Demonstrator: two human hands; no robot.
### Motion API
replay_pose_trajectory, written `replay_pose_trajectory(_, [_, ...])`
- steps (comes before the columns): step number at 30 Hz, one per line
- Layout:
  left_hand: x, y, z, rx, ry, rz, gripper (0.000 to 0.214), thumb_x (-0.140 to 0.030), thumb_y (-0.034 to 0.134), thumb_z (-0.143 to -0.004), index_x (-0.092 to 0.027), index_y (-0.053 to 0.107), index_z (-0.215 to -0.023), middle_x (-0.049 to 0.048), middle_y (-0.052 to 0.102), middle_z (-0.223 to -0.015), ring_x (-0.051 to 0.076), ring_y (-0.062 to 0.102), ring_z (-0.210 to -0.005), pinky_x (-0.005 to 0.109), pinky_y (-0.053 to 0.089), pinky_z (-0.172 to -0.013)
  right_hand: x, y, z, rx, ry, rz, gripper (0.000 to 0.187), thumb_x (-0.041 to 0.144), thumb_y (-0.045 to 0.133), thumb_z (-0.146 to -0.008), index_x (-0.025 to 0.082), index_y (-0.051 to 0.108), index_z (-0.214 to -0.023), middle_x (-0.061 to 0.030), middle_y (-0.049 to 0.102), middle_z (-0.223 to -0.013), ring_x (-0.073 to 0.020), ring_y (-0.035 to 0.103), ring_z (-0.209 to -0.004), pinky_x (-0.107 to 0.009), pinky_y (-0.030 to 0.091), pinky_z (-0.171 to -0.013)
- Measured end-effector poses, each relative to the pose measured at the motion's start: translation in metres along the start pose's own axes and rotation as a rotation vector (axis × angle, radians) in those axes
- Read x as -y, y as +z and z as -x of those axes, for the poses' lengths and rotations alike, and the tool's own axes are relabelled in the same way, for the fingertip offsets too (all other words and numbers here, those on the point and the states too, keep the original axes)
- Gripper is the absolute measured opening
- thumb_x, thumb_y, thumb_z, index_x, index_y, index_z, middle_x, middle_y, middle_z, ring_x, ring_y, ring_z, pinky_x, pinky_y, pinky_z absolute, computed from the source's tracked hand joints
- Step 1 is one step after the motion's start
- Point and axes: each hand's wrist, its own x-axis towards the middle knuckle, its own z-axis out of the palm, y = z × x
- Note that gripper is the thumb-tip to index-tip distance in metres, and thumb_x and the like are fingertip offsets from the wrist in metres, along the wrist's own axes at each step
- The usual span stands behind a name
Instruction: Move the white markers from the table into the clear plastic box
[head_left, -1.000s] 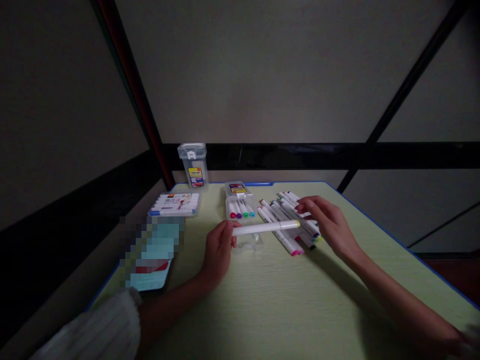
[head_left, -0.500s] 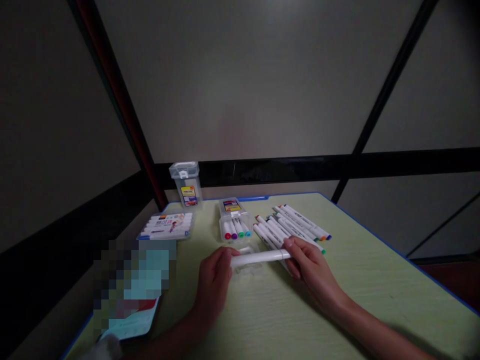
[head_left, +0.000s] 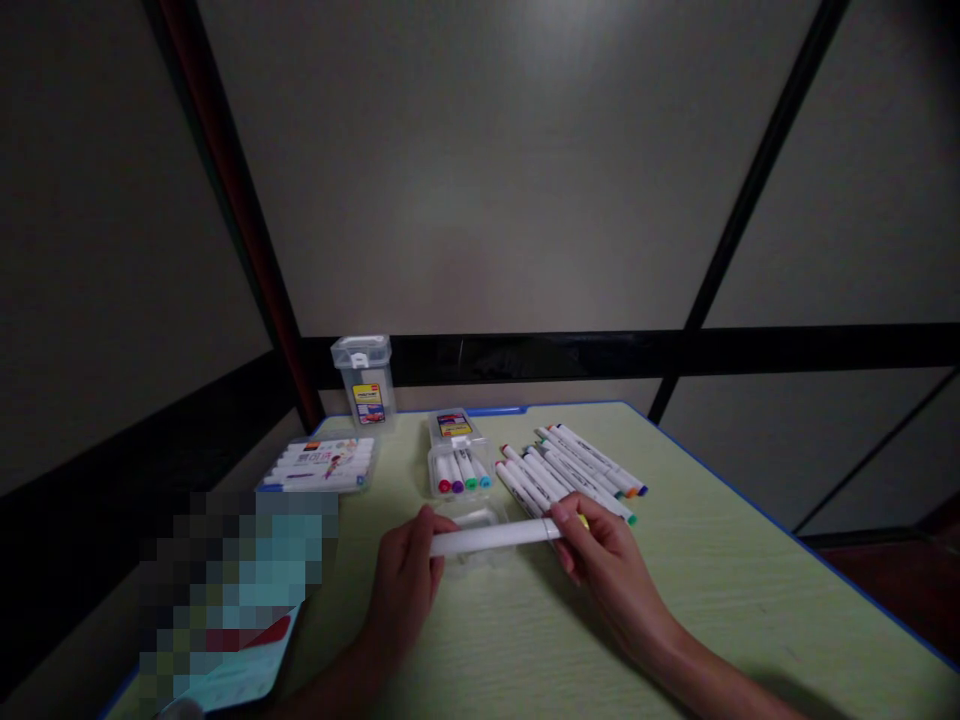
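The left hand [head_left: 405,565] and right hand [head_left: 611,560] have fingers clamped on the pen [head_left: 487,537]. Near its twelve o'clock, the box [head_left: 454,425] holds four pens [head_left: 466,470]; loose pens [head_left: 566,470] lie unboxed toward two.

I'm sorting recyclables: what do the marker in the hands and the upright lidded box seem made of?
The marker: probably hard plastic, smooth and white, judging by its even, faintly glossy barrel. The upright lidded box: likely clear plastic, slightly cloudy, since its walls look see-through.
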Motion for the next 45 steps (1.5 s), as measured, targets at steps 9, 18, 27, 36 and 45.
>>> replay_pose_trajectory(9, [0.004, -0.003, -0.004, 0.017, 0.003, 0.003, 0.054, -0.069, 0.052, -0.058, -0.015, 0.056, -0.052, -0.0089, 0.027, -0.027, 0.005, 0.024, -0.027, 0.018, 0.01, -0.03, 0.001, 0.0, 0.002, 0.012, -0.045, -0.021, 0.034, 0.049, 0.061, -0.071, 0.018, 0.052, -0.062, 0.005, 0.043, -0.046, -0.0086, 0.035, -0.043, -0.021, 0.024, -0.042])
replay_pose_trajectory(18, [0.007, -0.005, -0.005, 0.016, 0.005, -0.019, 0.053, -0.067, 0.052, -0.061, -0.015, 0.059, -0.055, -0.0085, 0.027, -0.028, 0.006, 0.026, -0.028, 0.019, 0.011, -0.03, 0.003, -0.002, 0.004, 0.033, -0.052, -0.017, 0.029, 0.047, 0.059, -0.074, 0.019, 0.054, -0.069, 0.0044, 0.04, -0.052, -0.0097, 0.034, -0.049, -0.022, 0.023, -0.045])
replay_pose_trajectory(27, [0.004, -0.003, -0.004, 0.022, -0.02, -0.007, 0.05, -0.065, 0.054, -0.06, -0.015, 0.06, -0.056, -0.0077, 0.03, -0.031, 0.006, 0.028, -0.03, 0.018, 0.013, -0.03, 0.004, -0.003, 0.003, 0.023, -0.014, -0.083, 0.026, 0.043, 0.063, -0.071, 0.02, 0.056, -0.078, 0.0033, 0.046, -0.057, -0.0105, 0.038, -0.051, -0.022, 0.026, -0.046])
replay_pose_trajectory(36, [0.013, -0.006, -0.008, 0.056, 0.077, -0.031, 0.053, -0.064, 0.057, -0.059, -0.012, 0.062, -0.052, -0.0043, 0.038, -0.037, 0.006, 0.032, -0.036, 0.017, 0.022, -0.036, 0.006, 0.003, 0.004, 0.109, 0.047, -0.106, 0.034, 0.05, 0.055, -0.075, 0.018, 0.05, -0.068, 0.0074, 0.043, -0.039, -0.0053, 0.03, -0.034, -0.018, 0.019, -0.036])
replay_pose_trajectory(45, [0.002, 0.0, 0.0, 0.041, -0.033, 0.023, 0.057, -0.07, 0.057, -0.05, -0.013, 0.059, -0.051, -0.0062, 0.035, -0.035, 0.005, 0.028, -0.032, 0.017, 0.016, -0.031, 0.003, 0.002, 0.002, 0.066, 0.085, -0.051, 0.038, 0.053, 0.056, -0.074, 0.017, 0.049, -0.064, 0.0076, 0.044, -0.034, -0.0032, 0.03, -0.027, -0.015, 0.017, -0.031])
